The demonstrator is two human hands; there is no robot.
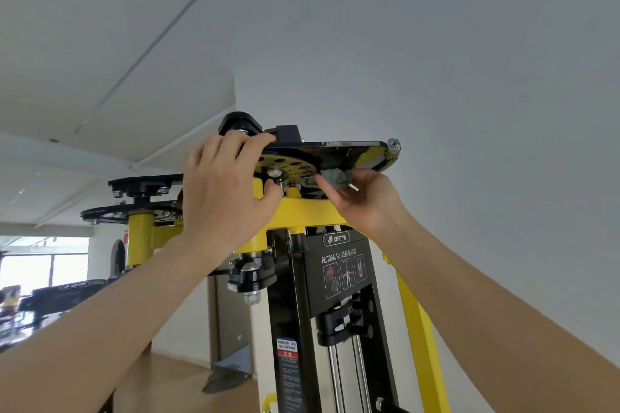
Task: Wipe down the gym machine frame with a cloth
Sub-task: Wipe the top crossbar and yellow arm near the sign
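Observation:
The yellow and black gym machine frame (pixel 312 214) rises in front of me, seen from below. At its top sits a black cam plate (pixel 339 147) with a yellow holed disc (pixel 288 168) under it. My right hand (pixel 362 201) pinches a bunched grey-green cloth (pixel 335 178) and holds it against the underside of the plate, just above the yellow crossbar. My left hand (pixel 224 191) reaches up beside it; its fingers curl over the plate's left edge and the thumb lies near a bolt (pixel 275 174).
A second black cam plate (pixel 144 184) on a yellow post (pixel 139 238) stands to the left. Below are the black placard (pixel 342 261), chrome guide rods (pixel 335 375) and a yellow slanted strut (pixel 419 329). White wall and ceiling surround the top; other equipment sits far left.

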